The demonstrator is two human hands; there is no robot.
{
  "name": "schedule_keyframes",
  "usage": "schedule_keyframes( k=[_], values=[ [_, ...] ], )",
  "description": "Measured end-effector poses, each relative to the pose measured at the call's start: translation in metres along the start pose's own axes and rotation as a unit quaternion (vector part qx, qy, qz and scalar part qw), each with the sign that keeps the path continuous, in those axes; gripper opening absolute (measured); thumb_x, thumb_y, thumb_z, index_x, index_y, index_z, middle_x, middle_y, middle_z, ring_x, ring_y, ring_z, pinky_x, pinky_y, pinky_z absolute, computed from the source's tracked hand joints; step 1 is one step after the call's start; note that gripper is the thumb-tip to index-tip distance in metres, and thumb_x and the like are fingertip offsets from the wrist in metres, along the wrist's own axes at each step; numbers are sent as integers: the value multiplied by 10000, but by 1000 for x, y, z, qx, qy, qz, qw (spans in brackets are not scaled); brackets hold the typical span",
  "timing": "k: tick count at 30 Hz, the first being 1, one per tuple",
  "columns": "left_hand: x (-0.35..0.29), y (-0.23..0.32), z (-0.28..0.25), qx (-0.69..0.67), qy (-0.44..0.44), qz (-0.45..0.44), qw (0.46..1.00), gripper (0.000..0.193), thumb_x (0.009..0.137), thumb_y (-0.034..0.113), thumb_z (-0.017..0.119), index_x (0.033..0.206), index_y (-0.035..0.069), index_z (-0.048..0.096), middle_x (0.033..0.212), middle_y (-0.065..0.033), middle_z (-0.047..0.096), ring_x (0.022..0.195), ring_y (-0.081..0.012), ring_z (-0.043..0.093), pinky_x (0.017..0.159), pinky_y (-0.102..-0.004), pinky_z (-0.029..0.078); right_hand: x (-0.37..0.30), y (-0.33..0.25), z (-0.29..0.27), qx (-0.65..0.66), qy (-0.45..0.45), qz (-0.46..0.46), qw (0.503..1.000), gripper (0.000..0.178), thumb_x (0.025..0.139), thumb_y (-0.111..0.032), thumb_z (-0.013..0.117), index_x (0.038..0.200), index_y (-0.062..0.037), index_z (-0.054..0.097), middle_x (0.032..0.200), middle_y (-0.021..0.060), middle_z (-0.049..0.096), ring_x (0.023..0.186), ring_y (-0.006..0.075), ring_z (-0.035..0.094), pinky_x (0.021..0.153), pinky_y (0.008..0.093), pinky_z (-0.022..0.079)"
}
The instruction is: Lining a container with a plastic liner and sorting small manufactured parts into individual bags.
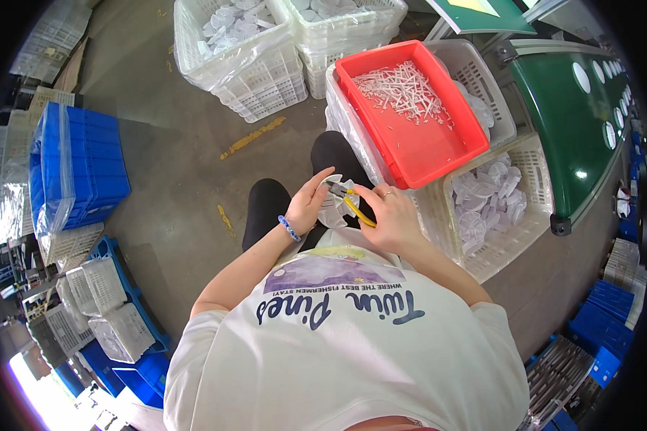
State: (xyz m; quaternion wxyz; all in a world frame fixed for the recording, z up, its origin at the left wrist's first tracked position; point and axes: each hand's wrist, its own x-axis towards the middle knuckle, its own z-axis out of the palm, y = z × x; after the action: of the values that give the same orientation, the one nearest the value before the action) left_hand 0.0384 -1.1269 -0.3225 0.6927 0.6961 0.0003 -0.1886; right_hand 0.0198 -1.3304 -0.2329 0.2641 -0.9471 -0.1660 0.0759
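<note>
My left hand (308, 203), a blue bracelet at its wrist, grips a clear moulded plastic part (331, 215) above my lap. In my right hand (395, 220) is a pair of side cutters (362, 215) with yellow handles, its dark jaws against the part. Whether the jaws are closed on the plastic is too small to tell. To the right of my knees, a red tray (417, 158) holds a heap of thin white plastic offcuts (404, 91). Just this side of it stands a cream crate (507, 251) of similar clear parts (487, 197).
Two white crates (266, 93) (322, 61) of clear parts stand ahead, lined with plastic film. A grey crate (502, 93) sits behind the red tray. At right is a green table (561, 108) with round white spots. Blue bins (97, 169) and white baskets (126, 330) are stacked at left.
</note>
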Motion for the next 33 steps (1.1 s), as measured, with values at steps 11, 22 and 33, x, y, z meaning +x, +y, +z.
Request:
schedule_keyframes(
  k=[11,22,33],
  values=[
    [-3,-8,-5,-16,-8,2,1000,431,841,-14,375,1264,27,451,1147,-157,560,1075,-221,530,933,-281,382,9,-2,-1,18,-44,2,999,555,655,-195,692,1185,-123,542,951,110,548,897,293,544,766,398,434],
    [-4,-12,-6,50,55,26,997,436,820,15,397,1250,42,465,1089,-187,581,1017,-271,562,892,-311,414,15,-14,5,-4,-20,-1,1000,553,643,-171,666,1181,-105,554,947,102,525,910,272,526,760,388,412],
    [-9,6,-6,19,88,-21,996,298,890,87,431,1148,23,566,939,-57,632,833,-87,557,750,-235,451,14,-15,21,-26,-47,-16,998,547,663,-152,652,1189,-87,519,894,100,525,813,267,571,644,383,477]
  ],
)
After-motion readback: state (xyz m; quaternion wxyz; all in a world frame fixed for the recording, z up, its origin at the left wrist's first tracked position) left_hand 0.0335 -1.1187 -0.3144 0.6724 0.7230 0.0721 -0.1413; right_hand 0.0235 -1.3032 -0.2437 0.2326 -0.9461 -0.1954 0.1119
